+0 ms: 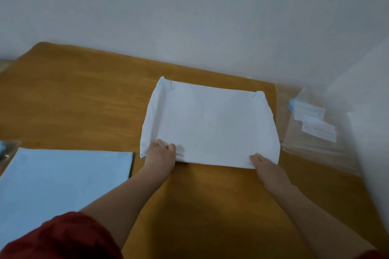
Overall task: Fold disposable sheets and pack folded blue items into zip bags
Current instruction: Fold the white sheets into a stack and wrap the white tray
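Wooden table (84,101) carries the white sheet (210,124) at centre, long axis running left to right, and I've got left hand (161,153) and right hand (265,166) each pinching its near edge.

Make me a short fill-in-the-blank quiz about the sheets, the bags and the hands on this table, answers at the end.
1. Exactly ____ hands hold the white sheet at its near edge: the left hand and the right hand.
2. The blue sheet lies to the ____ of the white sheet.
3. The clear bags lie to the ____ of the white sheet.
4. The sleeve on the left arm is ____.

Answers: two, left, right, red.
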